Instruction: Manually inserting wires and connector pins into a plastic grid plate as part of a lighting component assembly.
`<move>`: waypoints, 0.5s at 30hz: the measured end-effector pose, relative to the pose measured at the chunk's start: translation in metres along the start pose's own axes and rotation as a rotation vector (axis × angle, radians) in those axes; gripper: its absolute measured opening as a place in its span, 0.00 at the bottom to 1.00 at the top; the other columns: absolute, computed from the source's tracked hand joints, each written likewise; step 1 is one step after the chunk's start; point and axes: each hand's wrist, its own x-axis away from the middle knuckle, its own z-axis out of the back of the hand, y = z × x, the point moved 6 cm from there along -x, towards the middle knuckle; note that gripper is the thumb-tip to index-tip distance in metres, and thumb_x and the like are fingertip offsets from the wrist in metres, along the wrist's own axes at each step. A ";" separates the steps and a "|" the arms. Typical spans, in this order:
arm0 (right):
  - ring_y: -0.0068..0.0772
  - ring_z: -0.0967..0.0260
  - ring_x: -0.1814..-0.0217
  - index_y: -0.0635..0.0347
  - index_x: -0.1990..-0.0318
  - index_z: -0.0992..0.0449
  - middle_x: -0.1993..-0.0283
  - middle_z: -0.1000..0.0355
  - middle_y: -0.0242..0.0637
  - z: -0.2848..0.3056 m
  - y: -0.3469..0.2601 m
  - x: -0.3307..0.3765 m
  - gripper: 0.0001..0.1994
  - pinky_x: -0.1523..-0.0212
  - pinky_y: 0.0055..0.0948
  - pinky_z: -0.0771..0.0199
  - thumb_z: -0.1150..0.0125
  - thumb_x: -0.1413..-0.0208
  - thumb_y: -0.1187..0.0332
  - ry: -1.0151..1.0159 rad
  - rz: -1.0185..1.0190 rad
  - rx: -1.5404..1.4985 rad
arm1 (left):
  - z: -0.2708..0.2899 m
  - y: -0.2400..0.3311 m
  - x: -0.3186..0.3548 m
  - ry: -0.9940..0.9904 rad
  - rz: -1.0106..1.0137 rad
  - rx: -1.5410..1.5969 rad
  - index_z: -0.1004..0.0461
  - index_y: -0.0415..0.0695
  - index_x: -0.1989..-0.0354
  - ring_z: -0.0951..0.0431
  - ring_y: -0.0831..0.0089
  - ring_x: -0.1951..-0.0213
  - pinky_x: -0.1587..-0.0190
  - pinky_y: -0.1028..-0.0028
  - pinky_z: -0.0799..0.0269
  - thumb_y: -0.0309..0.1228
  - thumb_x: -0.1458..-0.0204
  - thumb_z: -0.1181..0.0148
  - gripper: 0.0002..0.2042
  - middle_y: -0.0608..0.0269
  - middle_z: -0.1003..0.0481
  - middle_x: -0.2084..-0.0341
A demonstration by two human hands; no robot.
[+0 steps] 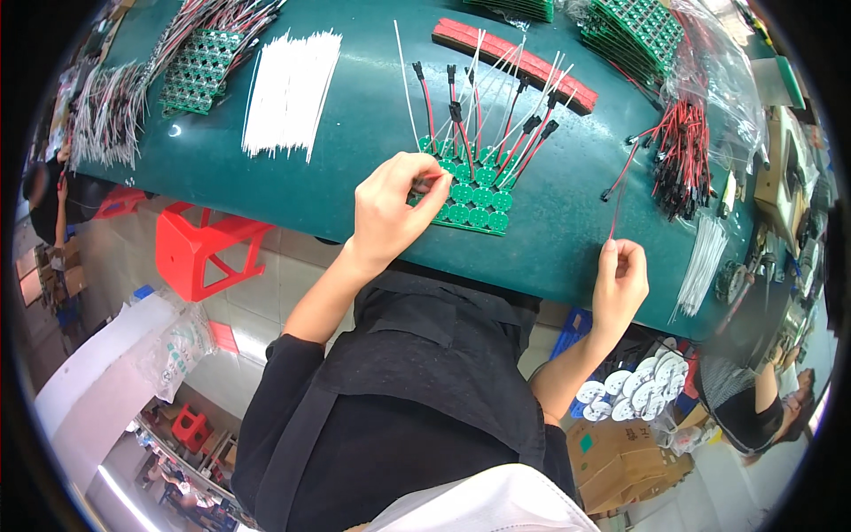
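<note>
A green circuit board panel lies at the table's near edge. Several red-and-black wire leads with black connectors, along with thin white strips, stand up from its far rows. Over the panel's left side, my left hand is closed in a pinch; a bit of red shows at its fingertips, too small to name. Off to the right, my right hand pinches one end of a red-and-black wire lead. That lead runs away from my fingers toward a black connector on the table.
Behind the panel sits a long red-topped block. White strips lie in a pile to the left, near wired boards. At right are a bundle of wire leads, stacked green boards and white ties. A red stool stands below left.
</note>
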 end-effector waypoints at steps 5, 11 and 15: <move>0.14 0.43 0.73 0.65 0.70 0.30 0.72 0.36 0.27 -0.003 -0.023 0.029 0.06 0.73 0.17 0.41 0.42 0.41 0.76 -0.325 -0.028 -0.466 | -0.004 -0.001 -0.006 0.005 0.032 0.038 0.29 0.40 0.61 0.22 0.75 0.75 0.74 0.78 0.26 0.22 0.53 0.31 0.14 0.63 0.24 0.76; 0.15 0.46 0.76 0.63 0.73 0.30 0.74 0.35 0.28 -0.024 -0.054 0.046 0.06 0.76 0.19 0.49 0.38 0.49 0.75 -0.548 -0.012 -0.641 | 0.000 0.009 -0.008 -0.056 -0.099 -0.029 0.27 0.41 0.65 0.26 0.79 0.75 0.75 0.81 0.29 0.21 0.55 0.29 0.12 0.61 0.25 0.70; 0.13 0.48 0.78 0.63 0.73 0.30 0.73 0.35 0.27 -0.040 -0.069 0.044 0.06 0.77 0.18 0.50 0.39 0.47 0.76 -0.666 0.035 -0.661 | 0.000 0.042 -0.001 -0.271 -0.386 0.041 0.19 0.45 0.59 0.26 0.70 0.70 0.71 0.73 0.30 0.24 0.63 0.25 0.18 0.65 0.26 0.70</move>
